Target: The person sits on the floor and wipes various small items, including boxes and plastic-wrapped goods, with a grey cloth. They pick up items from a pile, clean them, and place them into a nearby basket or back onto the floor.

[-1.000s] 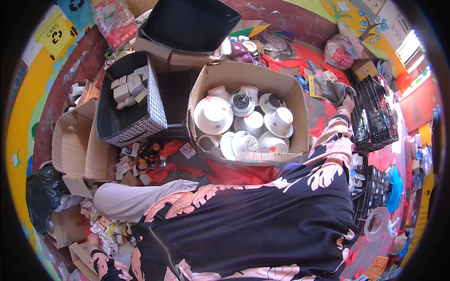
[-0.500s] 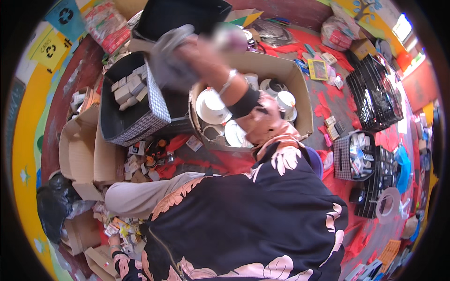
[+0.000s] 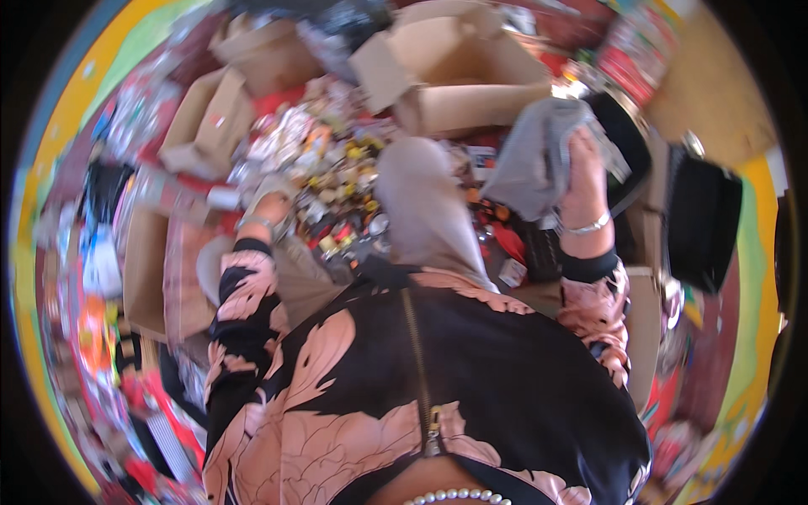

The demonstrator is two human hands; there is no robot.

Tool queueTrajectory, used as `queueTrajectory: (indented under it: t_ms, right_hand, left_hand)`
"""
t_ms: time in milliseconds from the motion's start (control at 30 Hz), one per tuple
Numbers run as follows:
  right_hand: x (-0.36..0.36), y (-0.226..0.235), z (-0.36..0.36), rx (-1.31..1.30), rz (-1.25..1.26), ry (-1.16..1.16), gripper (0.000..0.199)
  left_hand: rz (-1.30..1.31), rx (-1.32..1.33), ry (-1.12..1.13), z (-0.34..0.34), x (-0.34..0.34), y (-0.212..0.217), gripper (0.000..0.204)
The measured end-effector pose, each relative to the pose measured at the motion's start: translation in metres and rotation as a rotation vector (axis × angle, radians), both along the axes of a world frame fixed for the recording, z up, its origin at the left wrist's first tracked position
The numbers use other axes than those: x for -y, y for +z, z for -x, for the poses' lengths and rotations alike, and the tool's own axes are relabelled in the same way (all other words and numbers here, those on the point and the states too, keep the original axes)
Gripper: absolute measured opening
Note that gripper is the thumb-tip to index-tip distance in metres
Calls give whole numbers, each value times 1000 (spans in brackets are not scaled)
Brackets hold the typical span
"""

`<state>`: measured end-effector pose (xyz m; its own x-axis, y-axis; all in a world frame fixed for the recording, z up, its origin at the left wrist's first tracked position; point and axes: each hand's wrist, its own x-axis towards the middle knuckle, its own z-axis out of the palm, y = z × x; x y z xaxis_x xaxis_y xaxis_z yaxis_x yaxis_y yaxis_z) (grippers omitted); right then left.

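Note:
A crumpled grey cloth (image 3: 534, 160) hangs from my right hand (image 3: 583, 181), whose fingers are closed on its edge. The cloth is beside the black fabric bin (image 3: 623, 143) and in front of a large open cardboard box (image 3: 471, 109). My left hand (image 3: 271, 208) is low over the left side of a heap of small mixed items (image 3: 345, 172). Something pale lies against its fingers, too blurred to name. Between my hands my bent knee (image 3: 414, 168) rises in grey trousers.
More open cardboard boxes stand at the left, one (image 3: 206, 122) beyond my left hand and another (image 3: 147, 269) nearer. A black bin (image 3: 703, 219) stands at the far right. Clear plastic bags (image 3: 143, 118) and a black bag (image 3: 349, 21) lie around the edges.
My view has swung left, bringing the heap and my left hand to the middle. My right hand still grips the grey cloth, now away from the box of white cups.

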<state>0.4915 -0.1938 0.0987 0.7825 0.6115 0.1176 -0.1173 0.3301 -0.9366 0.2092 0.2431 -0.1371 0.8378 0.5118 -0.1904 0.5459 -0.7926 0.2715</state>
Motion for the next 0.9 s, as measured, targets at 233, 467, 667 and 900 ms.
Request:
queueTrajectory:
  t_ms: [233,467,667,900]
  right_hand:
    - [-124,-10,9,-133,26,165,27]
    - [-259,-18,51,-499,-140,849,33]
    - [-325,-80,39,-365,-52,526,42]
    - [-344,-130,41,-634,-16,625,38]
  left_hand:
    - [88,253,447,18,-29,-2,32]
    - [14,130,415,-7,-76,-55,37]
    - [361,83,1084,47,-48,-170,49]
    - [606,452,1651,60,-49,-193,63]
